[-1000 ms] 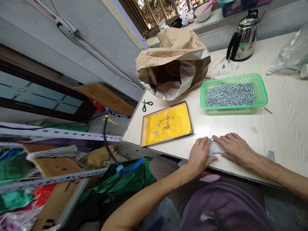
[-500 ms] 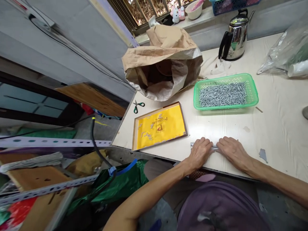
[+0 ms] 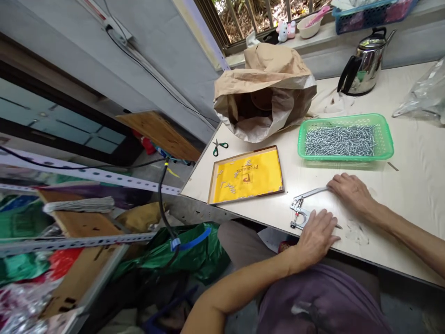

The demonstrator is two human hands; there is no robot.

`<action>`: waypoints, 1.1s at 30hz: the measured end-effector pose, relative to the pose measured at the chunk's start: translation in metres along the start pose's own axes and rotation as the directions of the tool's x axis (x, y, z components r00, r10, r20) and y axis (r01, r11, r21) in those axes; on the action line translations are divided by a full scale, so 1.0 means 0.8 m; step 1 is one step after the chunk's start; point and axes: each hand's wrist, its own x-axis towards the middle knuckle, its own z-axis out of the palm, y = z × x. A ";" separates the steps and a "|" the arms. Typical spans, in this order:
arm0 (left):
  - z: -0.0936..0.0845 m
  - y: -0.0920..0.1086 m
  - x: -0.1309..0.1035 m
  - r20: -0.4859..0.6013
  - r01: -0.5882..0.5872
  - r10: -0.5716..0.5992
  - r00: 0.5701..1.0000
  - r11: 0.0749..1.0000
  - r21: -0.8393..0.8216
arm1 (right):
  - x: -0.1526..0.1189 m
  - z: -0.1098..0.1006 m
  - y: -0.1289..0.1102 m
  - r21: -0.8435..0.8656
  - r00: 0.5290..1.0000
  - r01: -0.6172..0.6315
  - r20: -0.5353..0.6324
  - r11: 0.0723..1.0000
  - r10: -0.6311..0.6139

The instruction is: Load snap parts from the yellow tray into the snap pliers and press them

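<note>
Metal snap pliers (image 3: 301,207) lie on the table near its front edge, with the handles spread apart and a spring and a small red part visible at the jaws. My left hand (image 3: 317,237) covers the lower handle, whose tip pokes out to the right. The fingers of my right hand (image 3: 350,191) hold the end of the raised upper handle. To the left is a shallow cardboard tray (image 3: 211,189) lined with yellow, holding several small pale metal pieces. Behind my right hand stands a green plastic basket (image 3: 388,138) full of small silver metal pins.
Green-handled scissors (image 3: 219,147) lie at the table's left edge. An open brown paper bag (image 3: 264,65) stands behind the tray. At the back are a steel kettle (image 3: 368,69) and a clear plastic bag (image 3: 422,93). A thin strip (image 3: 392,166) lies beside the basket.
The hands have moved from side by side to one on each handle, and the pliers' handles have spread open. My right hand went up and back, my left nearer me. The view has shifted left.
</note>
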 end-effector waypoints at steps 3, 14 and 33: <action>-0.002 0.002 0.003 -0.003 0.020 -0.020 1.000 0.999 -0.028 | 0.022 -0.011 -0.009 -0.058 0.997 -0.074 0.016 0.996 0.075; -0.043 0.012 -0.041 0.050 -0.436 0.440 0.897 0.897 -0.071 | 0.045 -0.006 -0.110 0.101 0.782 0.611 0.081 0.785 -0.618; -0.091 -0.066 -0.063 -0.065 0.146 -0.143 0.988 0.988 0.053 | -0.009 0.001 -0.080 -0.006 0.898 0.440 0.014 0.898 -0.440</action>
